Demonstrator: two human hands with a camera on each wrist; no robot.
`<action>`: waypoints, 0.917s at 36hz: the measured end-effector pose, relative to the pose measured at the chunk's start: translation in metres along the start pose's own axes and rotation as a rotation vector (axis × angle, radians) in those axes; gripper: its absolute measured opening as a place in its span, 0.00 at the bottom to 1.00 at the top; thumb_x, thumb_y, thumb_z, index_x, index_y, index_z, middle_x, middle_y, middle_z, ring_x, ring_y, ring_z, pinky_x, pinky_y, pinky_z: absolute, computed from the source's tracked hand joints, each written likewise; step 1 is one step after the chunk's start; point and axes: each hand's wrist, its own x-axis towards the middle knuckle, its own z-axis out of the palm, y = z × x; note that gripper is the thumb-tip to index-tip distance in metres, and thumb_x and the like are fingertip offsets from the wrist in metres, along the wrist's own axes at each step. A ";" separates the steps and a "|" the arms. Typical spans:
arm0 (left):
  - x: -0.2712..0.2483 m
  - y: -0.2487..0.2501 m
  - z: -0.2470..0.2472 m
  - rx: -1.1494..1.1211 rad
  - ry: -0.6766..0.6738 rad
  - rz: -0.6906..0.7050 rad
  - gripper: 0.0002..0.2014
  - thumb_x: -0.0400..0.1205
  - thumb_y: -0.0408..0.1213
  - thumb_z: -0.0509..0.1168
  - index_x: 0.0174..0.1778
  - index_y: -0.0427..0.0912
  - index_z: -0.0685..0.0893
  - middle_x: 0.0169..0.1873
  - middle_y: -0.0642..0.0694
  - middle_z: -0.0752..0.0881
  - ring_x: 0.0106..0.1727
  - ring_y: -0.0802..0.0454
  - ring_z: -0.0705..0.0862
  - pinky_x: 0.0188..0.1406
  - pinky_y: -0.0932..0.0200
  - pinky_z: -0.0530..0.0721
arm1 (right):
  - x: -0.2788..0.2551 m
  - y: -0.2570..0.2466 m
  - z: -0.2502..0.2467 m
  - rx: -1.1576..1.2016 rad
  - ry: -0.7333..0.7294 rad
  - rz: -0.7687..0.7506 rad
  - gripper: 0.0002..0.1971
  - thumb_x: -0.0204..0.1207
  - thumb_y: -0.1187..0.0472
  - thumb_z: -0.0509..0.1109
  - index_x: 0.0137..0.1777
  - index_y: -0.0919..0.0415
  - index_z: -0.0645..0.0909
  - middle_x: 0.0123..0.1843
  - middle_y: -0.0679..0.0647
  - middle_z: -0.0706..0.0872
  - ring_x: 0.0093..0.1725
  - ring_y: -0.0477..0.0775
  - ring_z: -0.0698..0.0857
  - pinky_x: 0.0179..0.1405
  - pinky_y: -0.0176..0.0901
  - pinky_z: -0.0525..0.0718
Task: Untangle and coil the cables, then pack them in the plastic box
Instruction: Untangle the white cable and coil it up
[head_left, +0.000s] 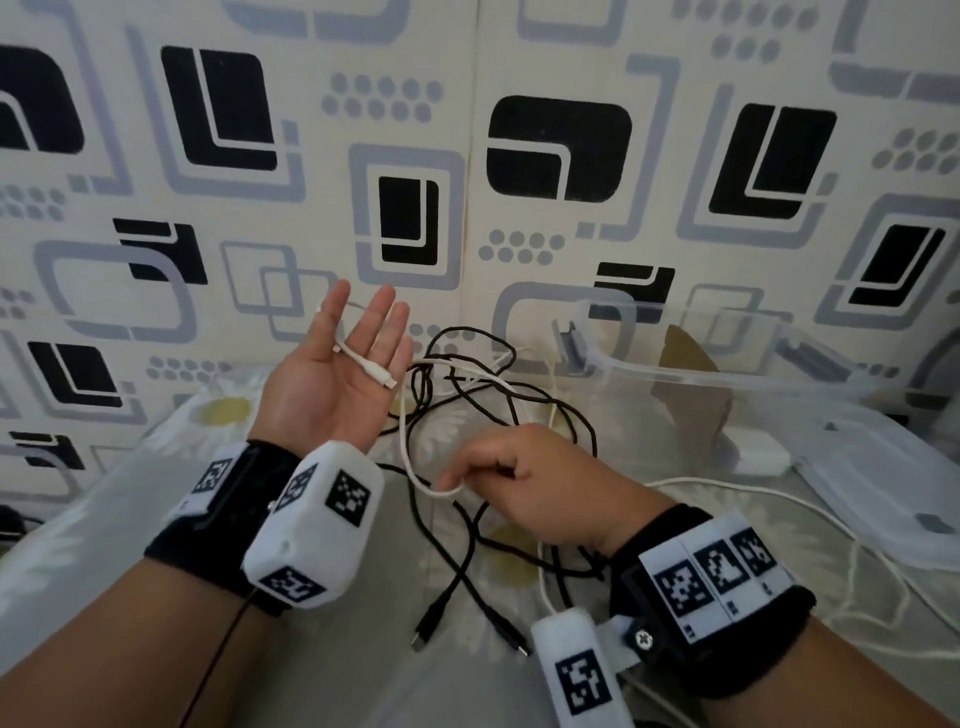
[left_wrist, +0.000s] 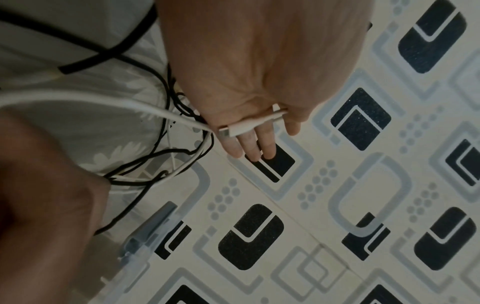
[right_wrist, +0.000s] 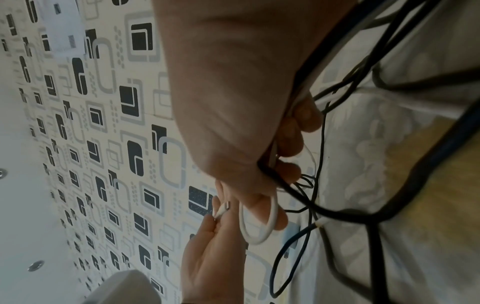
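The left hand (head_left: 332, 384), fingers straight, is carrying a smooth white cable (head_left: 363, 364); the right hand (head_left: 540, 483) is pinching its thin loop.

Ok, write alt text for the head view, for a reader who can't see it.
A person's left hand is raised palm up with the plug end of a white cable lying across its straight fingers, while the right hand pinches a loop of the same cable. Black cables lie tangled with it on the floral cloth, and the clear plastic box sits on the right.

Black wristbands (head_left: 218, 540) bearing white marker-printed camera blocks (head_left: 311, 525).
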 end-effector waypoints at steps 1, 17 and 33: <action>0.001 0.001 -0.002 -0.005 0.011 0.008 0.14 0.88 0.42 0.58 0.69 0.57 0.80 0.63 0.45 0.87 0.63 0.49 0.87 0.62 0.53 0.82 | -0.001 0.000 0.000 -0.003 -0.010 -0.013 0.14 0.80 0.68 0.64 0.54 0.53 0.89 0.53 0.46 0.90 0.53 0.41 0.85 0.60 0.42 0.82; -0.003 0.004 -0.008 0.437 -0.080 -0.043 0.16 0.89 0.45 0.50 0.69 0.54 0.77 0.64 0.51 0.86 0.65 0.53 0.85 0.59 0.42 0.79 | -0.008 0.002 -0.004 0.269 0.299 -0.306 0.07 0.73 0.60 0.72 0.48 0.60 0.87 0.39 0.55 0.85 0.37 0.50 0.80 0.41 0.41 0.82; -0.026 -0.024 0.001 0.864 -0.385 -0.223 0.12 0.86 0.33 0.58 0.58 0.37 0.85 0.42 0.37 0.90 0.43 0.43 0.90 0.48 0.53 0.84 | -0.008 0.007 -0.011 0.233 0.659 -0.424 0.06 0.79 0.69 0.69 0.52 0.64 0.87 0.45 0.44 0.86 0.46 0.46 0.85 0.48 0.41 0.82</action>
